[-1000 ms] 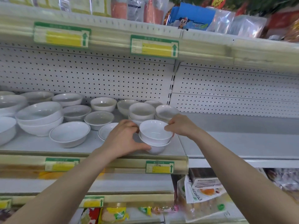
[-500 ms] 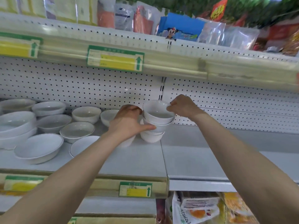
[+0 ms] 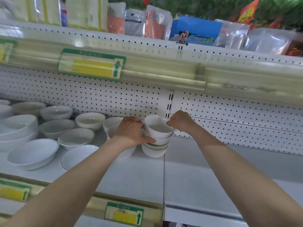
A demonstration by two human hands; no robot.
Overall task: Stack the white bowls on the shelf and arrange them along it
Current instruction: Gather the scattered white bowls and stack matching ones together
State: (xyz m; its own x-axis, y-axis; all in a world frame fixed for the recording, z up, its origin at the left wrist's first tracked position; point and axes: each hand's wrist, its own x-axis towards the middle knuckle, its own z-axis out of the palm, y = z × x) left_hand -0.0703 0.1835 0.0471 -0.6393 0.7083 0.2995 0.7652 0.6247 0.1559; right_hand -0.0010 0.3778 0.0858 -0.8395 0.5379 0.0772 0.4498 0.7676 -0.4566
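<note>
Gripping a stack (image 3: 156, 141) of white bowls from both sides: the left hand (image 3: 131, 131) is curling round the stack's left side, thumb lying across a middle bowl, while the right hand (image 3: 180, 122) is pinching the right rim of the top bowl (image 3: 158, 128). The stack is standing at the back of the shelf (image 3: 131, 177), close to the pegboard (image 3: 98, 99), just left of the seam (image 3: 164, 177). Further left, loose bowls (image 3: 55, 130) are lying on the shelf
</note>
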